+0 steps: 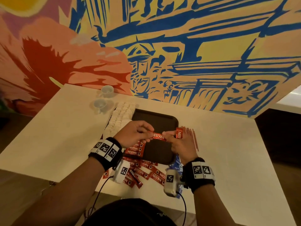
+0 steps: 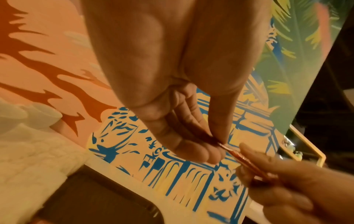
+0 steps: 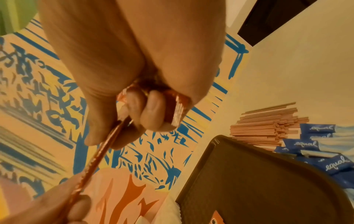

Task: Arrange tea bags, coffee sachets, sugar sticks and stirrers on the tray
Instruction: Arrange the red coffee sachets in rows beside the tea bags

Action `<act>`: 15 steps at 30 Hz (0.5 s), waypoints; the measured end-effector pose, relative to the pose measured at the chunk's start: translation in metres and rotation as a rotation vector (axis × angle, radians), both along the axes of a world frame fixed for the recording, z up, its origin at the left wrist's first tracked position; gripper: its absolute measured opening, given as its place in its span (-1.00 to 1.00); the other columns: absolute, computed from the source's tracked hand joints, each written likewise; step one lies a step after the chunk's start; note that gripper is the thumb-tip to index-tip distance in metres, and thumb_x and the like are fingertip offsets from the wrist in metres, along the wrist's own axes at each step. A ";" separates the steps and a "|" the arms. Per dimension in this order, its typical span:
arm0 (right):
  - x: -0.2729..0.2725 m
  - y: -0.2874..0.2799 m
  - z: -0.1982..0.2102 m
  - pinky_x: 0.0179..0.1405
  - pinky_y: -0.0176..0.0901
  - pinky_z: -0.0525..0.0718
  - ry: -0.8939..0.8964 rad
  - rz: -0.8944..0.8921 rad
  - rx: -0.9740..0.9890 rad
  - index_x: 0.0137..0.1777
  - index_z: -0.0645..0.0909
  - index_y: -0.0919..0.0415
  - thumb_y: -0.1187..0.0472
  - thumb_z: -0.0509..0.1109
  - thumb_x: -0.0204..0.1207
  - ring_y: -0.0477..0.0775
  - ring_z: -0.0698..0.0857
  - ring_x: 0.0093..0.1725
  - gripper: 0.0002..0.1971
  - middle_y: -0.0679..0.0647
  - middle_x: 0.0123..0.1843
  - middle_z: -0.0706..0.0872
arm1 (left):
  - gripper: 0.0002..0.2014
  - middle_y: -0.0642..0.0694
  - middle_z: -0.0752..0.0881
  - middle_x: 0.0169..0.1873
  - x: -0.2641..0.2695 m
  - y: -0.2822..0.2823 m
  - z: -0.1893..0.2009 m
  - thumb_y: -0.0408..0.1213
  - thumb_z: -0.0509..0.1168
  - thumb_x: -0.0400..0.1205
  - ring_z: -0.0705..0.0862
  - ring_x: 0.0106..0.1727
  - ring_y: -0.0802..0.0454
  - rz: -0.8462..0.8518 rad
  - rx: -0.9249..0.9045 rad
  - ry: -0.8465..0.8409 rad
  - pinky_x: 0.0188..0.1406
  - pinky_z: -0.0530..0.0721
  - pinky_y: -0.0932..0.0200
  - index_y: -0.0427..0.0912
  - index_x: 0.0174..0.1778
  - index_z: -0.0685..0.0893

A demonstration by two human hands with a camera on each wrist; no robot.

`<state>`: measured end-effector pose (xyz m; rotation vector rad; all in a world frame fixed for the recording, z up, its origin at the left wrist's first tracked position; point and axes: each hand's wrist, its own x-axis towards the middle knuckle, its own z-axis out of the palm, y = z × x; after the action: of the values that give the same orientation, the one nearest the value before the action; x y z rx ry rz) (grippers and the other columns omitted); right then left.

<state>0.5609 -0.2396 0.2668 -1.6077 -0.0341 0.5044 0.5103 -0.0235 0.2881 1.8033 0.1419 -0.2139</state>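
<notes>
Broadly, a white table (image 1: 219,152) stands against a painted wall (image 1: 179,46), and a dark tray (image 1: 156,121) lies at its middle. White tea bags (image 1: 120,115) are stacked just left of the tray, thin stirrers (image 1: 193,136) lie to its right, and blue sweetener packets (image 3: 314,144) sit near them. Red coffee sachets (image 1: 146,172) are scattered along the near edge, with a few laid in a row on the tray's near left part.

Above the tray, the left hand (image 1: 135,133) pinches one end of a single coffee sachet (image 1: 158,136) between thumb and fingertips, while the right hand (image 1: 180,144) pinches the other end and also grips a small bundle of sachets (image 3: 179,109) in its curled fingers.

Such a sachet is probably light, thin and glossy (so a little slippery), and it bends easily. Holding it by the flat sealed ends, as now, seems the surest hold; laying it flat beside the row on the tray looks like the step in hand.
</notes>
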 end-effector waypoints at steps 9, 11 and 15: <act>0.000 0.007 -0.004 -0.19 -0.43 0.63 -0.308 0.177 -0.175 -0.08 0.86 0.06 0.12 0.58 0.54 -0.24 0.78 -0.26 -0.95 -0.16 -0.26 0.85 | -0.65 0.16 0.69 0.14 -0.019 -0.012 -0.022 -0.07 0.47 0.61 0.63 0.15 0.23 -0.142 0.648 -0.315 0.23 0.60 0.17 0.09 0.33 0.70; 0.002 0.008 -0.004 -0.34 -0.45 0.55 -0.244 0.193 -0.134 -0.02 0.86 0.15 0.12 0.56 0.56 -0.25 0.71 -0.38 -0.88 -0.14 -0.34 0.81 | -0.68 0.17 0.70 0.10 -0.016 -0.010 -0.023 -0.04 0.42 0.63 0.61 0.10 0.23 -0.147 0.721 -0.322 0.19 0.60 0.14 0.10 0.31 0.71; 0.011 0.007 -0.014 -0.39 -0.24 0.49 0.178 0.130 0.096 0.28 0.69 0.17 0.10 0.46 0.64 -0.10 0.57 -0.37 -0.73 0.07 -0.18 0.70 | -0.70 0.19 0.71 0.05 -0.006 0.002 -0.028 -0.02 0.41 0.65 0.62 0.01 0.25 -0.169 0.757 -0.301 0.09 0.60 0.19 0.15 0.30 0.71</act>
<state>0.5721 -0.2322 0.2531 -1.4681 -0.0291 0.7345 0.5046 -0.0211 0.2606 2.5799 -0.1704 0.0042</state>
